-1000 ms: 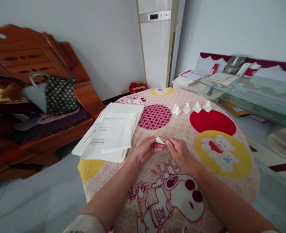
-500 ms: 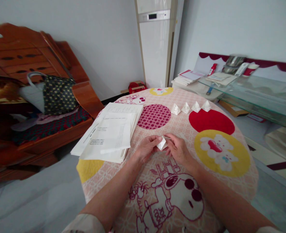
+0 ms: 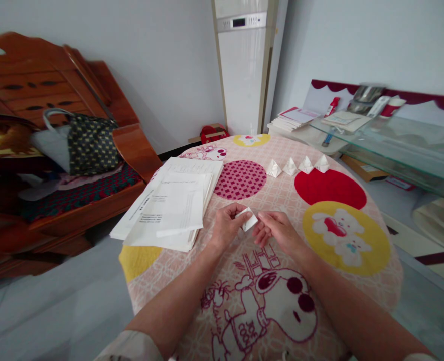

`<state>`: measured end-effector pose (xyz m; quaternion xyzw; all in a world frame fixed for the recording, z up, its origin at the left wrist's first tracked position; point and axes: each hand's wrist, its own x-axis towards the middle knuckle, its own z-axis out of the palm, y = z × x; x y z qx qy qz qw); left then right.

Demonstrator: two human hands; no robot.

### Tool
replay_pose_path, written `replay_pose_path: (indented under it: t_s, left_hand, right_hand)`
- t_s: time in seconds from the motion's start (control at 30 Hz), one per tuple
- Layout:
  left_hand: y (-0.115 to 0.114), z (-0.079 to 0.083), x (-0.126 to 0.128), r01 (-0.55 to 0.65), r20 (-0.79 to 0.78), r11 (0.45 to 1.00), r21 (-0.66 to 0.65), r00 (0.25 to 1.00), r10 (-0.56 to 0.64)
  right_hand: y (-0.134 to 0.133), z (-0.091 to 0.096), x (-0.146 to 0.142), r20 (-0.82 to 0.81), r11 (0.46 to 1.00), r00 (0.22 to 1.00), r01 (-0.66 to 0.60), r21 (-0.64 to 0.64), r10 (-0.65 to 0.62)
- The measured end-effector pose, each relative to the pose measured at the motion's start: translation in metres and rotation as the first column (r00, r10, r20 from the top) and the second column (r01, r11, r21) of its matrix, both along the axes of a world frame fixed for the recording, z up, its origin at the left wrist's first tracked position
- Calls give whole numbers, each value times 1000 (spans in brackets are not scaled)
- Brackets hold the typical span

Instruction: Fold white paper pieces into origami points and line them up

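Note:
Between thumb and fingers, my left hand [image 3: 227,223] pinches a small folded piece of white paper [image 3: 249,218] above the table. At the paper's right corner are the thumb and index fingertips of my right hand [image 3: 276,228], closed together at its edge; the other fingers curl loosely below. Farther back stand several small pointed folded-paper shapes in a row, among them one at the left end [image 3: 273,169] and one at the right end [image 3: 322,164]. A stack of printed paper sheets [image 3: 176,205] lies left of my hands.
A patterned cloth [image 3: 342,311] covers the table. On the right is a glass-topped stand [image 3: 413,138] holding a red bottle [image 3: 332,107], metal containers and papers. A wooden bench [image 3: 90,215] with a bag [image 3: 94,148] stands left, and a tall white cabinet-like unit [image 3: 242,75] behind.
The folded paper has turned and now shows a flatter face, tilted in my left hand. My right hand has shifted slightly right, its lower fingers more spread.

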<state>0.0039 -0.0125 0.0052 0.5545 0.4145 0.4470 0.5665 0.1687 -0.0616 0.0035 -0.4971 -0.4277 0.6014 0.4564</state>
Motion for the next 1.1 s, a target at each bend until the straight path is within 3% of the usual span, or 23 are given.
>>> replay_pose_path:
  t_s: [0.27, 0.63, 0.73, 0.83, 0.93, 1.1]
  left_hand:
    - [-5, 7, -1, -48, -181, 982, 184, 980, 81]
    - [-4, 4, -1, -44, -309, 948, 316, 940, 147]
    - [-2, 2, -1, -18, -254, 969, 248, 964, 83]
    - [-1, 1, 0, 97, -47, 994, 42, 994, -95]
    - [0, -1, 1, 188, 133, 976, -112, 976, -173]
    - [1, -6, 1, 219, 60, 971, -100, 975, -213]
  right_hand:
    - [0, 2, 2, 12, 999, 999, -48, 23, 48]
    - [1, -1, 1, 121, 997, 990, -71, 38, 66]
    - [1, 0, 1, 133, 996, 990, -60, 60, 51]
    - [1, 0, 3, 127, 995, 992, -17, 98, 5]
    - [0, 1, 4, 130, 992, 991, 6, 126, -22]
    - [-2, 3, 2, 153, 991, 988, -11, 133, -10]
